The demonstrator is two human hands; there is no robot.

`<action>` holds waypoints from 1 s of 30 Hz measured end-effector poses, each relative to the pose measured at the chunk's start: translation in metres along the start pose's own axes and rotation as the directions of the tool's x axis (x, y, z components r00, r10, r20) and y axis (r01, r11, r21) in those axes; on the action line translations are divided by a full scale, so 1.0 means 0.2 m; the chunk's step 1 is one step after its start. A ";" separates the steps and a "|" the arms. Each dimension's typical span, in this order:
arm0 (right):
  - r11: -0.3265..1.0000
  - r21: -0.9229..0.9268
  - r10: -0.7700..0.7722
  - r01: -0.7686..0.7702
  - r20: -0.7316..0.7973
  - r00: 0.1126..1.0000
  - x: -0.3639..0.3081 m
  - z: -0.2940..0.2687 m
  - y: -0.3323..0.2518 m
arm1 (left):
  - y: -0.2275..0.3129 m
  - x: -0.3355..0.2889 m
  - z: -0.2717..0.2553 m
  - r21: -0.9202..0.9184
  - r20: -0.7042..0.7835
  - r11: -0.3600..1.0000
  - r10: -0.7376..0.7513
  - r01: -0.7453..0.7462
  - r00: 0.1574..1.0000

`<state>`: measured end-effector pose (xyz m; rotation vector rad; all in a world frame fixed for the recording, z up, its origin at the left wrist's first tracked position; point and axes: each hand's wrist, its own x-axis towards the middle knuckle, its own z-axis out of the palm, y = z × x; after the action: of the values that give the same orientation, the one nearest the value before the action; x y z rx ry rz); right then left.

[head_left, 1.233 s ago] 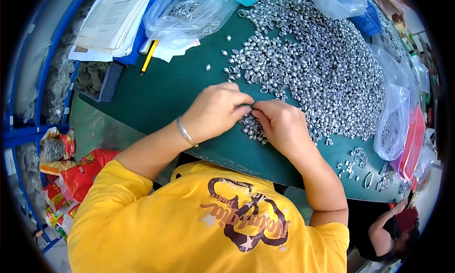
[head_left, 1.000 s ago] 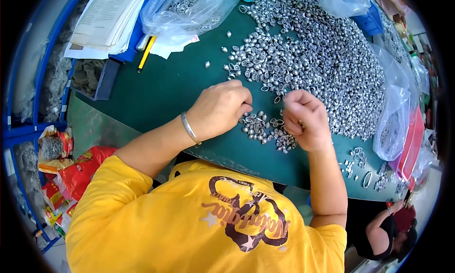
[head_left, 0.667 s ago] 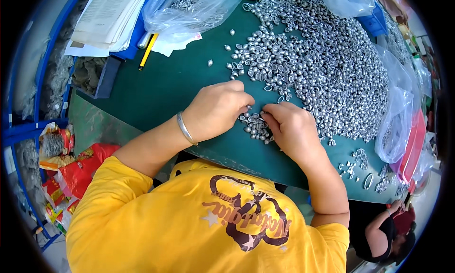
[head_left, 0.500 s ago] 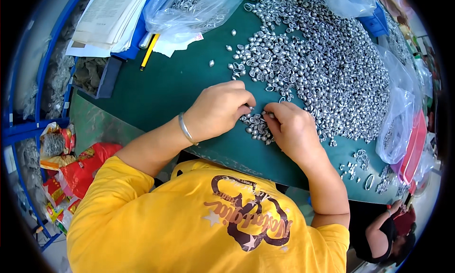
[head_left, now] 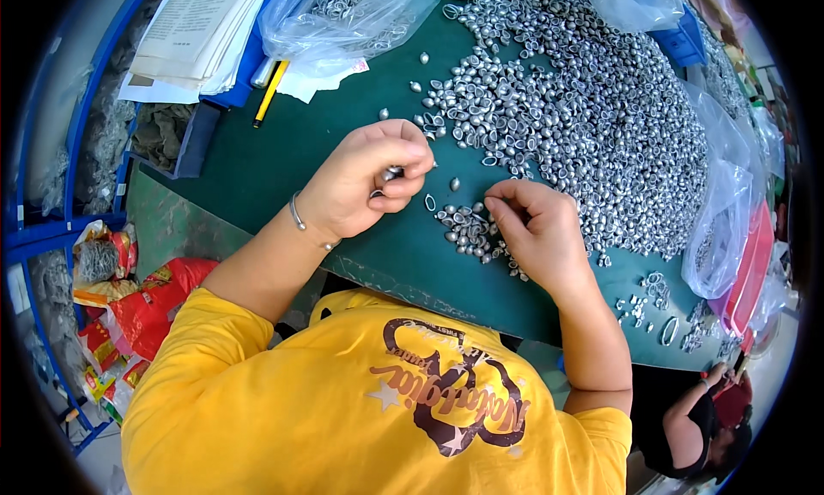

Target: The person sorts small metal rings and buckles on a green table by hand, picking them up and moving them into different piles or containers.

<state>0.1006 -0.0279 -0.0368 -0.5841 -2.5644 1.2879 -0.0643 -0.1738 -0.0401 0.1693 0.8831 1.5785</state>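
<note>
Small silver-grey metal beads and rings lie on the green table. My left hand (head_left: 369, 177) is raised over the table, its fingers curled around a few metal beads (head_left: 392, 173) that show in the palm. At the right edge of a small pile of beads (head_left: 468, 230), my right hand (head_left: 542, 229) has thumb and forefinger pressed together. Whatever sits between those tips is too small to make out. Between the hands rest a loose bead (head_left: 455, 184) and a thin oval ring (head_left: 430, 202).
A broad heap of metal pieces (head_left: 601, 117) covers the table's far right. Clear plastic bags (head_left: 717, 194) edge it. Papers (head_left: 193, 31), a yellow pencil (head_left: 271, 93) and a bag of metal parts (head_left: 343, 18) lie far left. Another person (head_left: 691, 431) is at lower right.
My left hand has drawn back leftward from the small pile and rolled, showing beads in its palm. The right hand has shifted slightly. A bead and a ring now show between them.
</note>
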 end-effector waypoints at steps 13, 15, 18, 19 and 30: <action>0.876 -0.481 -0.011 0.046 0.075 0.997 -0.01 0.01 -0.08 | -0.15 0.07 0.07 0.952 0.307 -0.172 0.472 -0.255 0.827; 0.860 -0.505 -0.041 0.070 0.069 0.997 -0.01 0.02 -0.06 | -0.15 0.07 0.06 0.950 0.312 -0.157 0.484 -0.270 0.817; 0.841 -0.534 -0.085 0.088 0.030 0.996 0.01 0.01 -0.04 | -0.14 0.08 0.09 0.947 0.322 -0.169 0.510 -0.274 0.798; 0.848 -0.524 -0.076 0.081 0.031 0.997 0.01 0.01 -0.04 | -0.14 0.09 0.09 0.942 0.335 -0.174 0.496 -0.287 0.801; 0.972 -0.077 -0.225 0.221 -0.041 0.973 -0.01 -0.05 0.01 | -0.14 0.10 0.08 0.846 0.428 0.051 0.529 -0.531 0.733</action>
<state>0.1055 -0.0204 -0.0331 -0.3230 -2.5577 1.0967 -0.0371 -0.1507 -0.0535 1.5858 1.8658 1.4267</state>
